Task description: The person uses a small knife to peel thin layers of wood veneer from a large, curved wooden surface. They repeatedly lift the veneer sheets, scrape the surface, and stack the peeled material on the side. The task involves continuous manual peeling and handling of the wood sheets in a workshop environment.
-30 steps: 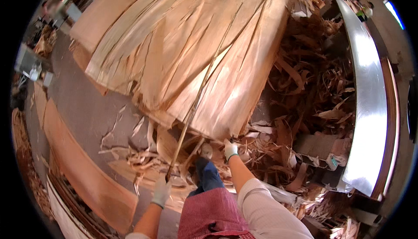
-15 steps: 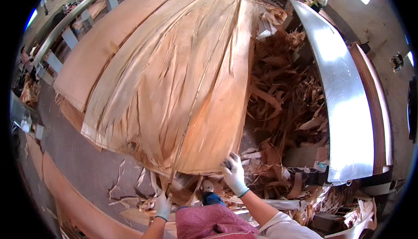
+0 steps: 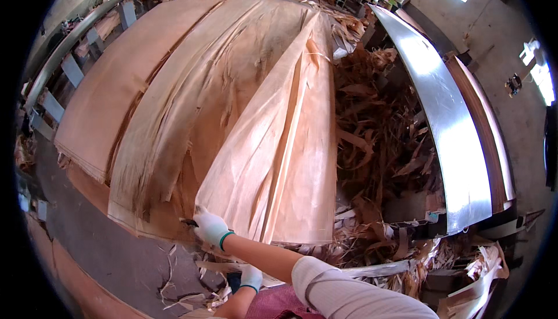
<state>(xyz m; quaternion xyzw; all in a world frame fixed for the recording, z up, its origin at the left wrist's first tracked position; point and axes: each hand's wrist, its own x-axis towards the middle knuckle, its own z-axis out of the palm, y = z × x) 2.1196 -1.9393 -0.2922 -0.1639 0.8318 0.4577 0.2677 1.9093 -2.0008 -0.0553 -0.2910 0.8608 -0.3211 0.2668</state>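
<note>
A large pale wood veneer sheet lies folded over on the stack, its left edge running diagonally up to a point at the far end. At that sheet's near left corner is my right hand, in a white glove with a green cuff. Its fingers are closed on the edge, and something dark shows at the fingertips. My right forearm reaches across to the left. Under it, close to my apron, is my gloved left hand; its fingers are hidden. Wrinkled, torn veneer lies left of the folded sheet.
A smoother veneer stack lies farther left. Torn veneer scraps fill the space between the stack and a long shiny metal plate on the right. More scraps litter the floor at my feet. Grey floor shows at lower left.
My right hand has swung from the right edge across to the left, and the veneer's right part is now folded over leftward. My left hand has drawn back toward my apron.
</note>
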